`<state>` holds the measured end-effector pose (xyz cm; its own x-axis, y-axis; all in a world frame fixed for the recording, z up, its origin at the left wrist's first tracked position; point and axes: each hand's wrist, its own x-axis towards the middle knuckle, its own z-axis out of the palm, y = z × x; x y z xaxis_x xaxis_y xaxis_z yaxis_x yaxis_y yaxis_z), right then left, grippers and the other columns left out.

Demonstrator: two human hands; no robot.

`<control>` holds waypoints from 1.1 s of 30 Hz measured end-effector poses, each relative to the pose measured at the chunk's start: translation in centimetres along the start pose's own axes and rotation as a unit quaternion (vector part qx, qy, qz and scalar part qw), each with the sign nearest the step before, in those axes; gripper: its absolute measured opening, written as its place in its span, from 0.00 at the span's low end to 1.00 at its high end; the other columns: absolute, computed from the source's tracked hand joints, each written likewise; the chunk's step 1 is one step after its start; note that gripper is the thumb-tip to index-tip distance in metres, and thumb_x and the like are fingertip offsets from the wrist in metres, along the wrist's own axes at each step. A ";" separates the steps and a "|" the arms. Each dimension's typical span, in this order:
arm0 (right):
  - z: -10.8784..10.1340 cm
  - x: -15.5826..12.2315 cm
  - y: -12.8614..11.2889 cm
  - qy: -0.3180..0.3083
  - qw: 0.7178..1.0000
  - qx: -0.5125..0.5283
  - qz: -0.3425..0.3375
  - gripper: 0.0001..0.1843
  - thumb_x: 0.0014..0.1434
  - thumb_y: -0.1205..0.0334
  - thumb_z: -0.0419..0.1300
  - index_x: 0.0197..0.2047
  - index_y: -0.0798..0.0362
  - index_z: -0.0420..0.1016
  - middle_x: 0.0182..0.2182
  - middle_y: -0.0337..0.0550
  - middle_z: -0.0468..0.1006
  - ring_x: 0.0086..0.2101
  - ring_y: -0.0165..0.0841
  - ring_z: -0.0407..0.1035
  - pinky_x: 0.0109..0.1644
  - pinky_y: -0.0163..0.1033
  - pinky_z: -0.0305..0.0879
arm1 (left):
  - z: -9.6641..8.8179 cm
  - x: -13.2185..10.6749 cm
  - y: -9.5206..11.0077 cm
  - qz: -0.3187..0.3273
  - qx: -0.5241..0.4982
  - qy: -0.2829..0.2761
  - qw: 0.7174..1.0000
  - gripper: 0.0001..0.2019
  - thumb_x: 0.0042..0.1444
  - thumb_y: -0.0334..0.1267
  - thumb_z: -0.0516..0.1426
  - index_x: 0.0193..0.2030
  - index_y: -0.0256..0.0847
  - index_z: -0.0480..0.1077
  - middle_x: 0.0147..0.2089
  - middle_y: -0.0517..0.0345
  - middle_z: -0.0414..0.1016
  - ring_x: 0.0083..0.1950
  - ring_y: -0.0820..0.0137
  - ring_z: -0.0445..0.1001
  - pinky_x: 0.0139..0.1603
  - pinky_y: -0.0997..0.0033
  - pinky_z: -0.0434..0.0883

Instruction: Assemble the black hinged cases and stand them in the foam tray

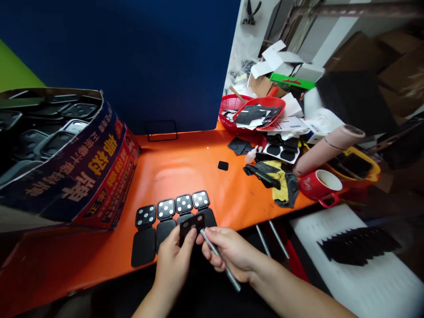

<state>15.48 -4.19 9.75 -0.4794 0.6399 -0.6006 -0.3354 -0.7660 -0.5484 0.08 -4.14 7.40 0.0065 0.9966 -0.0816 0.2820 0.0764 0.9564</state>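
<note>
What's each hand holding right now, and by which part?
The left hand holds a black dotted piece by its lower left part; the right hand holds a metal rod by its upper half.

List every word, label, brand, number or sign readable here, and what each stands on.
"椰树牌": large yellow characters on the cardboard box.
"正宗椰汁": smaller white characters, same box; its remaining small print is too blurred.
White lettering on the red mug: too blurred.
Print on the white packaging: too small.

Left hand (172, 257) partly hides its dotted plate (198, 219).
</note>
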 end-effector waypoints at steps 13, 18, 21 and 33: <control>-1.2 -0.7 0.4 -0.100 0.959 0.231 0.129 0.13 0.61 0.55 0.52 0.34 0.57 0.67 0.18 0.33 0.62 0.14 0.19 0.52 0.15 0.24 0.40 | -1.3 -2.1 -0.9 0.246 0.056 -0.100 0.962 0.20 0.57 0.26 0.53 0.54 0.49 0.67 0.50 0.55 0.75 0.50 0.65 0.74 0.50 0.67 0.71; -1.4 -0.7 -0.3 -0.064 0.971 0.219 0.066 0.13 0.59 0.54 0.54 0.31 0.55 0.65 0.18 0.29 0.57 0.14 0.19 0.46 0.16 0.26 0.39 | -0.6 -1.9 -0.5 0.106 -0.012 -0.035 0.994 0.10 0.56 0.34 0.56 0.45 0.45 0.73 0.44 0.56 0.78 0.44 0.65 0.76 0.46 0.68 0.71; -1.9 -1.1 -0.6 0.051 0.990 0.042 -0.125 0.16 0.56 0.48 0.57 0.34 0.54 0.67 0.20 0.30 0.58 0.17 0.20 0.46 0.19 0.28 0.41 | 0.5 -1.1 -0.2 -0.071 -0.152 0.031 0.985 0.12 0.55 0.42 0.58 0.43 0.40 0.71 0.42 0.54 0.77 0.42 0.65 0.75 0.43 0.69 0.71; -9.6 2.3 -3.2 0.190 0.810 -0.526 -0.176 0.17 0.58 0.52 0.53 0.25 0.56 0.65 0.21 0.35 0.65 0.24 0.27 0.58 0.28 0.32 0.51 | 4.9 2.6 -2.6 0.108 0.105 -0.122 0.981 0.23 0.59 0.42 0.51 0.62 0.45 0.59 0.63 0.49 0.62 0.63 0.60 0.60 0.62 0.52 0.59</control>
<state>23.22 0.36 4.56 -0.1530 0.9328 -0.3263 0.5753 -0.1844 -0.7969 4.10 -1.90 3.37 0.3101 0.9503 0.0269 0.4408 -0.1688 0.8816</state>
